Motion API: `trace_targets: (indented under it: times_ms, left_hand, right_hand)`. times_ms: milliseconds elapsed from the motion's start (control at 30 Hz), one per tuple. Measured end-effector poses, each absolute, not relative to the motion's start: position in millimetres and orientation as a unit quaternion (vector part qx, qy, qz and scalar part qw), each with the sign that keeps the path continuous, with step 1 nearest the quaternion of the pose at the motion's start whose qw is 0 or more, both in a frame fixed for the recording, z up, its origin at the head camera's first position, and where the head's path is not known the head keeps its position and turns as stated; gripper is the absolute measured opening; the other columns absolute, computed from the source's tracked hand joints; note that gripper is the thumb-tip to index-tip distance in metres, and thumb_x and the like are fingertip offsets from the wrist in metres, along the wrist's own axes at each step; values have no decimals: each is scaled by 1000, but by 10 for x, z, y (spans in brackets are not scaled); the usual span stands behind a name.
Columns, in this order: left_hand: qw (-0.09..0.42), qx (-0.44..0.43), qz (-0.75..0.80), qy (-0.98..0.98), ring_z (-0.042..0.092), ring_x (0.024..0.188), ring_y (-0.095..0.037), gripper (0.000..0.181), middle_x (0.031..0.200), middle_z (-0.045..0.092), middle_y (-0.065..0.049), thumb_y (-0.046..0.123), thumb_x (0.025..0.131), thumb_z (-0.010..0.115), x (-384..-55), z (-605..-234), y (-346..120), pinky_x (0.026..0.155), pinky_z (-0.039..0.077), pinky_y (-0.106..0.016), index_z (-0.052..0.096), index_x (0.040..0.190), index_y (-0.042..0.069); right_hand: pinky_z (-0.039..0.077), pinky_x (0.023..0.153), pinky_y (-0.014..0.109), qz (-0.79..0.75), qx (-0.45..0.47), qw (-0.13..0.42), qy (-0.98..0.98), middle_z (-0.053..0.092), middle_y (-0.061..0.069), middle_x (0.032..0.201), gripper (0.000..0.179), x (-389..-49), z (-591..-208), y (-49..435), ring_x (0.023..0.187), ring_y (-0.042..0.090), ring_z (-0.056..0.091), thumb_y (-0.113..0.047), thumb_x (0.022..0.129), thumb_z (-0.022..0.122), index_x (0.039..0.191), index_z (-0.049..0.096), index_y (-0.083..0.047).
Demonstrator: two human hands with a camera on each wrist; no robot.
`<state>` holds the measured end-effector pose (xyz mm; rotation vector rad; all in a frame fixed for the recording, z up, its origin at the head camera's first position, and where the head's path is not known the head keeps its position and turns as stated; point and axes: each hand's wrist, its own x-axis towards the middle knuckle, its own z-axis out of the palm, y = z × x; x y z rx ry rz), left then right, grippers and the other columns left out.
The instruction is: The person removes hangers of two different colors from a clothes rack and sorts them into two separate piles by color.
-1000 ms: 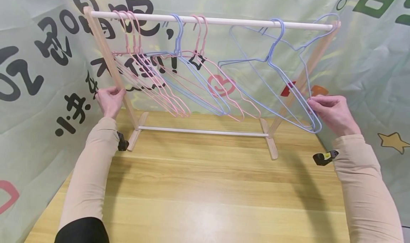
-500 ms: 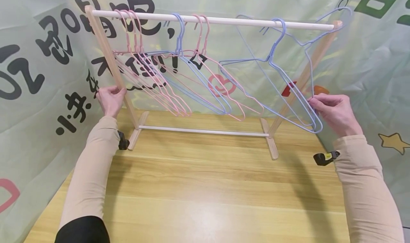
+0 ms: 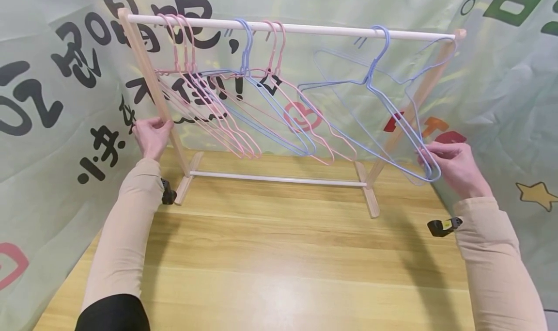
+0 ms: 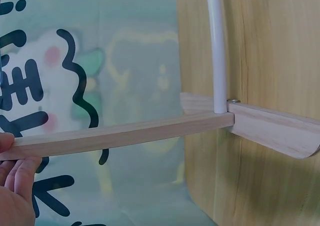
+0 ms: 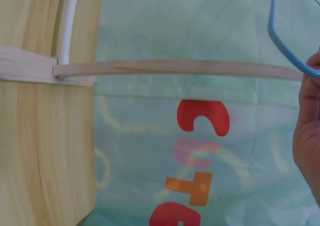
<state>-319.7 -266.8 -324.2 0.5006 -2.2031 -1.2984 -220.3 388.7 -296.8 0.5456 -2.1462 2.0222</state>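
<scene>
At the left, the left hand (image 3: pixel 151 138) pinches the wooden left upright (image 3: pixel 146 69) of the garment rack between thumb and fingers. Rightward along the white top rail (image 3: pixel 331 29) hang three pink hangers (image 3: pixel 186 62), two blue hangers (image 3: pixel 246 55), two pink hangers (image 3: pixel 280 55) and, well apart, a pair of blue hangers (image 3: pixel 371 71). Beyond these, the right hand (image 3: pixel 455 168), by far the nearer hand, appears to pinch a loose blue hanger (image 3: pixel 415 110) at its near, right-hand corner. That hanger's long axis slants from far left down to near right, and its hook rises above the hand, overlapping the right end of the rail and the right upright (image 3: pixel 429 84). The relation that matters seems to be hook against rail; whether it clears, touches or passes behind, I cannot tell.
</scene>
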Motion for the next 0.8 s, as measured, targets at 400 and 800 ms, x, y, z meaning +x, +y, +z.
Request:
trace_targets:
  times_ms: [400, 800]
  left_hand:
    - [258, 180, -490, -813, 53, 120, -22, 32, 85, 74, 6, 25, 90, 72, -3190, -3249, -2685, 112, 35, -38, 74, 116, 7]
    - [271, 171, -484, -814, 55, 120, -25, 32, 92, 80, 5, 25, 89, 71, -3189, -3259, -2677, 112, 35, -37, 75, 114, 6]
  right_hand:
    - [46, 64, 18, 643, 132, 84, -749, 75, -5, 82, 22, -1868, -3277, 4072, 73, 5, 60, 11, 93, 58, 98, 77, 1]
    - [56, 66, 18, 753, 181, 125, -620, 77, 8, 87, 31, -1705, -3772, 4100, 76, 12, 72, 22, 94, 44, 98, 72, 11]
